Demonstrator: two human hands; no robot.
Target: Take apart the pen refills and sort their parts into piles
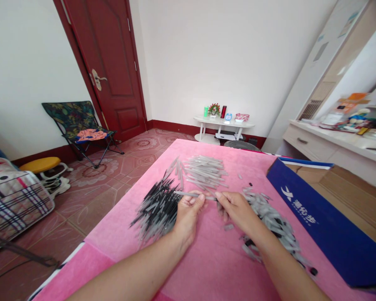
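Pink surface [200, 267] below, your left hand [189, 207] grips a pen [187, 194] and your right hand [236, 207], beside loose caps [274, 217], pinches its end, likely assembling it, which calls for straight alignment.

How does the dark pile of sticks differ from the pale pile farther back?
The dark pile mixes black and gray, while the pale pile looks light gray throughout. The dark pile lies nearer in view; the pale pile sits farther away. Both rest on pink cloth.
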